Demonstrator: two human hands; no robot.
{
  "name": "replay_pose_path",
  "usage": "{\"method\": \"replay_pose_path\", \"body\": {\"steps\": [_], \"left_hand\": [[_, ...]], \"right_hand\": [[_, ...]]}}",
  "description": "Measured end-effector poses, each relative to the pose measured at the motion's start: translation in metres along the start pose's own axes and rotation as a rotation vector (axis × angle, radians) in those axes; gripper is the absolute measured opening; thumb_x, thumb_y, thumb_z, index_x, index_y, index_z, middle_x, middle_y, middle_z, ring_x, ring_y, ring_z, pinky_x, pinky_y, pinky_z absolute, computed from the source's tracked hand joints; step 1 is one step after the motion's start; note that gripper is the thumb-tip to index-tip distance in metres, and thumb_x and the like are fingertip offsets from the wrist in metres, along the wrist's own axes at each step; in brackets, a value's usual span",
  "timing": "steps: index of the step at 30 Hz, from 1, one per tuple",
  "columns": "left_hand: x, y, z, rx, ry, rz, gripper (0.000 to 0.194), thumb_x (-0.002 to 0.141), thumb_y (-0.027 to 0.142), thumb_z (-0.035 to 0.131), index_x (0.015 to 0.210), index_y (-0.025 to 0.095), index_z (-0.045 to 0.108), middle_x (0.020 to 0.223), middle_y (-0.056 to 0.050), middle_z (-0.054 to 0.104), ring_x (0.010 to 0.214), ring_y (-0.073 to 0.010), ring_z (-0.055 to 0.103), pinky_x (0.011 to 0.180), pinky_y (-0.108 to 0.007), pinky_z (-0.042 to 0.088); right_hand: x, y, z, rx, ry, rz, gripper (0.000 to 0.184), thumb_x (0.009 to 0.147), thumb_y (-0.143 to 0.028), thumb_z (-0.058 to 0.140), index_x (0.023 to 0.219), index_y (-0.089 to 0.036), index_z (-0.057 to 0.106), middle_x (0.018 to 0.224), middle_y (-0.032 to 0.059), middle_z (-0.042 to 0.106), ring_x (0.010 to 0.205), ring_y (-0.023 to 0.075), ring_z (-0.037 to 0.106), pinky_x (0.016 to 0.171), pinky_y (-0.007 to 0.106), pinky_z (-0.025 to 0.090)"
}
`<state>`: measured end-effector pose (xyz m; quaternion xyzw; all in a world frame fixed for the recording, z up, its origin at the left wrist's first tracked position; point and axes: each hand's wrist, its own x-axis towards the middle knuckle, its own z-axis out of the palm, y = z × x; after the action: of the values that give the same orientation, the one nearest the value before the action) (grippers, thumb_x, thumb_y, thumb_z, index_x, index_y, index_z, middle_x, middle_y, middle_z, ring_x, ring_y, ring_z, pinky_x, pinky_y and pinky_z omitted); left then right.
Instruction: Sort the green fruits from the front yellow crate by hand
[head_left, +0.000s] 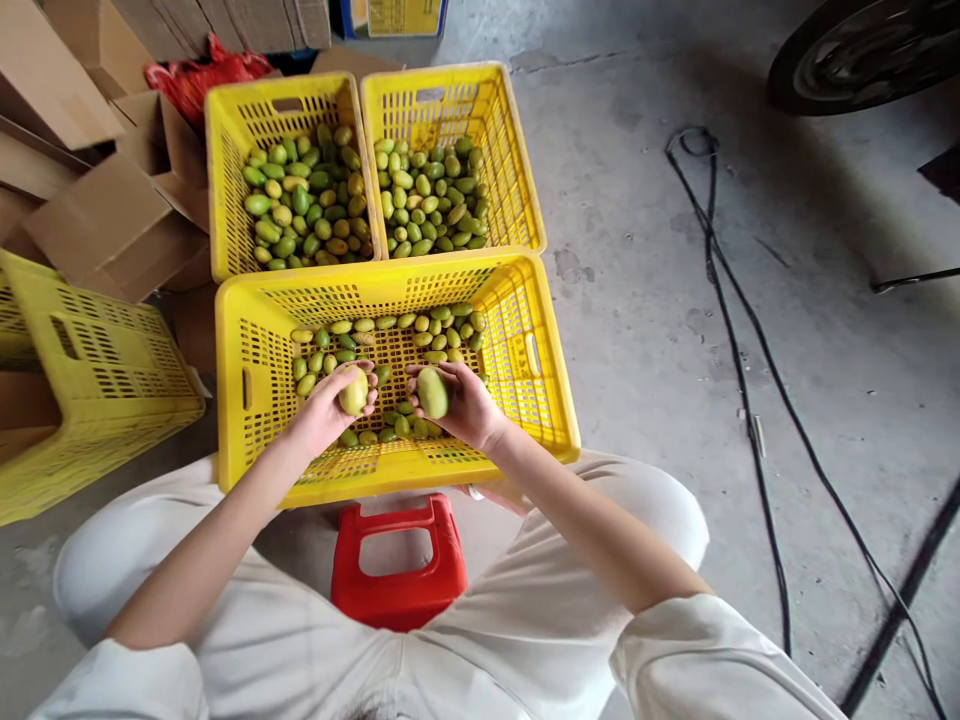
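Observation:
My left hand [334, 405] is closed round a pale yellow-green oval fruit [353, 391], held over the near yellow crate [397, 283]. In my right hand [466, 405] is a greener oval fruit [433, 392], resting against the curled fingers. Both hands are above the crate's slotted floor, a short gap between them. Below them, loose green and yellowish fruits [442, 325] lie along the crate's back and left, and a smaller group [402, 426] sits near the front side. The exact kind of fruit is hard to tell.
Behind stand two yellow crates [289, 90] [450, 80] of similar fruit. Cardboard boxes [105, 220] and another yellow crate [112, 350] are at the left. A red stool [401, 590] stands between my legs. Black cables [739, 370] cross the floor at right, below a wheel [795, 85].

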<state>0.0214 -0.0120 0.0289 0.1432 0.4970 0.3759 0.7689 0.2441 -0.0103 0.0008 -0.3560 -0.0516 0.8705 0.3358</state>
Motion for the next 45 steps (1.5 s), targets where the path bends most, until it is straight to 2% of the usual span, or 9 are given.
{"method": "replay_pose_path", "body": {"steps": [5, 11, 15, 21, 26, 31, 36, 40, 45], "left_hand": [[0.002, 0.0, 0.0, -0.072, 0.048, -0.076, 0.022, 0.083, 0.026, 0.072, 0.103, 0.018, 0.066, 0.092, -0.009, 0.073, 0.096, -0.0275, 0.075, 0.077, -0.039, 0.062], [-0.006, -0.001, 0.004, -0.054, -0.049, -0.095, 0.042, 0.07, 0.025, 0.095, 0.08, 0.019, 0.055, 0.068, 0.003, 0.062, 0.056, -0.0089, 0.059, 0.054, -0.02, 0.05], [-0.007, 0.002, 0.004, -0.05, -0.088, -0.116, 0.041, 0.069, 0.029, 0.095, 0.081, 0.018, 0.057, 0.06, 0.007, 0.053, 0.047, -0.006, 0.05, 0.046, -0.017, 0.04], [-0.007, 0.006, 0.006, -0.159, 0.041, -0.174, 0.024, 0.078, 0.023, 0.067, 0.101, 0.015, 0.065, 0.088, -0.01, 0.073, 0.077, -0.0232, 0.073, 0.063, -0.033, 0.061], [-0.007, 0.011, 0.005, -0.111, 0.089, -0.093, 0.023, 0.077, 0.016, 0.07, 0.098, 0.017, 0.063, 0.088, -0.006, 0.073, 0.072, -0.0172, 0.073, 0.058, -0.024, 0.06], [-0.007, 0.017, 0.001, -0.01, -0.056, 0.01, 0.039, 0.064, 0.018, 0.091, 0.088, 0.019, 0.06, 0.069, 0.004, 0.063, 0.052, -0.0089, 0.062, 0.044, -0.015, 0.049], [-0.003, 0.019, -0.001, -0.018, -0.09, -0.018, 0.04, 0.071, 0.04, 0.092, 0.077, 0.018, 0.059, 0.055, 0.007, 0.052, 0.035, -0.0042, 0.041, 0.031, -0.014, 0.028], [0.001, 0.02, -0.003, -0.089, -0.04, -0.076, 0.034, 0.086, 0.048, 0.074, 0.082, 0.015, 0.065, 0.062, -0.001, 0.061, 0.042, -0.0109, 0.054, 0.035, -0.02, 0.041], [0.0, 0.019, -0.005, -0.072, -0.014, 0.004, 0.035, 0.076, 0.026, 0.084, 0.106, 0.015, 0.069, 0.096, -0.009, 0.076, 0.081, -0.0204, 0.074, 0.069, -0.031, 0.063]], "right_hand": [[-0.002, -0.001, 0.002, -0.006, -0.015, -0.015, 0.029, 0.079, -0.016, 0.065, 0.107, -0.022, 0.063, 0.097, 0.0021, 0.074, 0.082, 0.0187, 0.072, 0.077, 0.037, 0.065], [-0.005, 0.003, 0.007, -0.088, -0.055, -0.061, 0.039, 0.067, -0.019, 0.09, 0.086, -0.021, 0.057, 0.071, -0.0044, 0.064, 0.054, 0.0086, 0.056, 0.046, 0.018, 0.043], [-0.004, 0.002, 0.006, -0.14, -0.086, -0.008, 0.039, 0.079, -0.043, 0.085, 0.079, -0.021, 0.053, 0.059, -0.0056, 0.056, 0.041, 0.0078, 0.044, 0.035, 0.018, 0.03], [-0.003, -0.003, 0.007, -0.029, -0.078, -0.074, 0.018, 0.088, -0.036, 0.069, 0.096, -0.02, 0.065, 0.083, 0.003, 0.071, 0.071, 0.018, 0.069, 0.062, 0.03, 0.06], [-0.005, -0.004, 0.006, -0.046, -0.023, -0.101, 0.042, 0.076, -0.019, 0.085, 0.114, -0.022, 0.067, 0.096, 0.0002, 0.073, 0.081, 0.0158, 0.071, 0.073, 0.03, 0.063], [-0.003, 0.0, 0.002, 0.011, 0.003, -0.081, 0.048, 0.063, -0.025, 0.099, 0.087, -0.02, 0.058, 0.074, -0.0066, 0.062, 0.053, 0.0047, 0.052, 0.04, 0.011, 0.036], [0.001, -0.001, 0.0, 0.08, 0.045, -0.077, 0.039, 0.083, -0.043, 0.086, 0.086, -0.021, 0.055, 0.07, -0.0052, 0.059, 0.046, 0.0047, 0.043, 0.034, 0.012, 0.026], [0.0, -0.008, -0.001, 0.208, 0.082, -0.135, 0.021, 0.095, -0.041, 0.064, 0.095, -0.019, 0.063, 0.074, 0.0014, 0.066, 0.058, 0.0129, 0.059, 0.043, 0.019, 0.047], [-0.004, -0.017, 0.006, 0.158, 0.033, -0.168, 0.032, 0.078, -0.015, 0.068, 0.109, -0.02, 0.065, 0.094, 0.0037, 0.075, 0.08, 0.0181, 0.07, 0.07, 0.031, 0.063]]}}
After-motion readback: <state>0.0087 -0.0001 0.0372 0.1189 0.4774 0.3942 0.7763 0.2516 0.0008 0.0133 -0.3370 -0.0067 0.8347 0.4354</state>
